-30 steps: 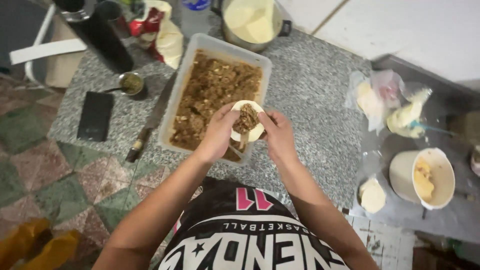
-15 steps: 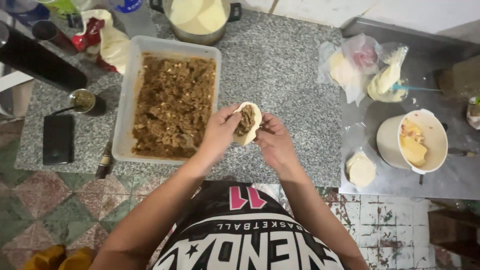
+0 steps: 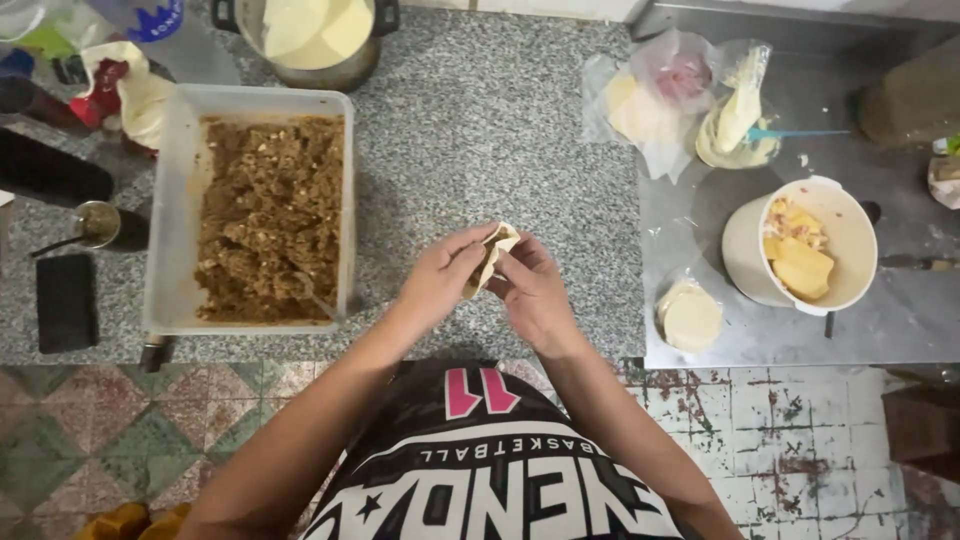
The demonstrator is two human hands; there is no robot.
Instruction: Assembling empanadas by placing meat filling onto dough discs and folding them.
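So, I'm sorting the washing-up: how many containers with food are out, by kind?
Tub of filling: 1
Pot: 1
White bowl: 1
Total: 3

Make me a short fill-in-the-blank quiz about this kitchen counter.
1. Both hands pinch a folded ____ disc over the grey counter.
2. The clear tub holds brown ____.
3. The white bucket stands to the person's ____.

Missing words: dough; filling; right
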